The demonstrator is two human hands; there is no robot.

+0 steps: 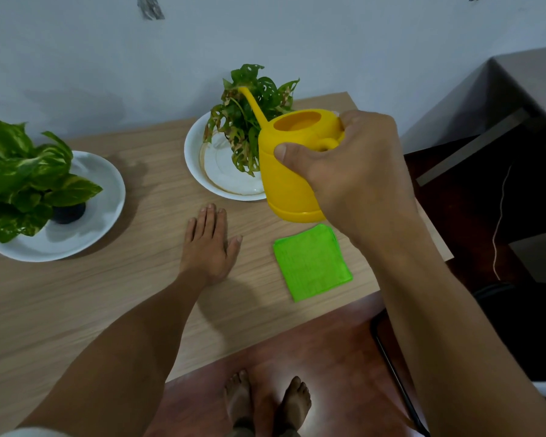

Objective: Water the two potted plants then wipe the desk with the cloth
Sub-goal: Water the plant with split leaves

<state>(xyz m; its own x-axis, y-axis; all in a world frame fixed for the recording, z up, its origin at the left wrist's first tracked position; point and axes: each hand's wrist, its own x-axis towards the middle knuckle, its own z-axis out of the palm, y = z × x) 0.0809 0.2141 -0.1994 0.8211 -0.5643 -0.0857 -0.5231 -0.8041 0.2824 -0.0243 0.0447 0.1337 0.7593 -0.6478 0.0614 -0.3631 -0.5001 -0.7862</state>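
My right hand [356, 171] grips the handle of a yellow watering can [284, 184], held above the desk with its thin spout reaching up into the leaves of the far plant [249, 121]. That plant has holed, browning leaves and stands on a white plate [196, 165]. A second plant [22, 181] with variegated leaves sits in a dark pot on a white plate [101, 197] at the left. A folded green cloth [311, 263] lies flat near the desk's front right. My left hand [207, 244] rests palm down on the wooden desk [108, 294], fingers apart, left of the cloth.
A pale wall runs behind the desk. To the right stands a grey cabinet [501, 99] with dark floor and a thin cable [498, 228] beside it. Below the desk's front edge are reddish floor tiles and my bare feet [265, 402].
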